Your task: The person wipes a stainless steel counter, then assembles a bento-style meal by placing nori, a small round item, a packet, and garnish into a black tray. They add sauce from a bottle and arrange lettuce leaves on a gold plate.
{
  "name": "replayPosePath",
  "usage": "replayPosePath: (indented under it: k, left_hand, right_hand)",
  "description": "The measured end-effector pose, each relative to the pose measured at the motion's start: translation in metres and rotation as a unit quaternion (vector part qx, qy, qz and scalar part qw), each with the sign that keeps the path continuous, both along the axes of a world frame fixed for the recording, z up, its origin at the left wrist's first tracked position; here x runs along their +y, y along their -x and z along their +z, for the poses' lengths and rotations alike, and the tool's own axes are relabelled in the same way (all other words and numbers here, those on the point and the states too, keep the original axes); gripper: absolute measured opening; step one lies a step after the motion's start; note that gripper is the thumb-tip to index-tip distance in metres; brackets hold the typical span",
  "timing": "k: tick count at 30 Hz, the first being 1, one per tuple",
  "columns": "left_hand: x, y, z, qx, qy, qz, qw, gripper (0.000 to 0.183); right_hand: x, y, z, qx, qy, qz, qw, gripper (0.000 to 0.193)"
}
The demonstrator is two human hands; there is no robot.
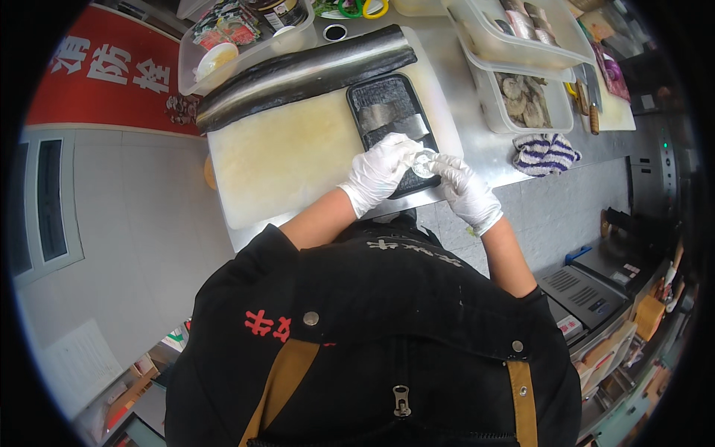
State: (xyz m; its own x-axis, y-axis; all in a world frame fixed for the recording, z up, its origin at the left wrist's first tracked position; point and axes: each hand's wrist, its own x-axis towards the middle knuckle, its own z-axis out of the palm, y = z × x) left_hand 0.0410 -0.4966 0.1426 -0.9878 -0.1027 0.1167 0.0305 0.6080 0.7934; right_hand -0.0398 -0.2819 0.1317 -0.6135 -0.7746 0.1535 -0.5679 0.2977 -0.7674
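Observation:
My left hand [381,170] and my right hand [466,188], both in white gloves, meet over the near half of a black rectangular tray [357,95]. Between their fingertips they pinch a small clear round plastic cup or lid [424,165]; which of the two it is cannot be made out. Pieces of dark, silvery-skinned fish [381,116] lie in the tray, partly behind my left hand. The tray rests on the right part of a large white cutting board [283,160]. Along the board's far edge stretches a long, dark, eel-like fish [313,73] with a pale stripe.
At far left, a clear bin [302,36] holds packets and a jar. Beyond the board sits a small dish of dark sauce [335,32]. To the right stand stacked clear tubs [514,63], one with grey shrimp [525,100], a striped cloth [546,153] and a wood-handled knife [592,100].

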Motion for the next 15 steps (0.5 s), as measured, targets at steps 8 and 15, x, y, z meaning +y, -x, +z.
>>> replayPosePath:
  k: [8,15]
  left_hand:
    - [-0.031,-0.041,0.0,0.026,-0.082,0.146,0.986,0.022]
    - [-0.094,-0.094,-0.002,0.043,-0.051,0.256,0.964,0.027]
  right_hand:
    - [-0.015,0.011,0.004,0.179,-0.026,-0.054,0.982,0.038]
    - [-0.056,-0.006,0.009,0.165,-0.168,-0.071,0.969,0.064]
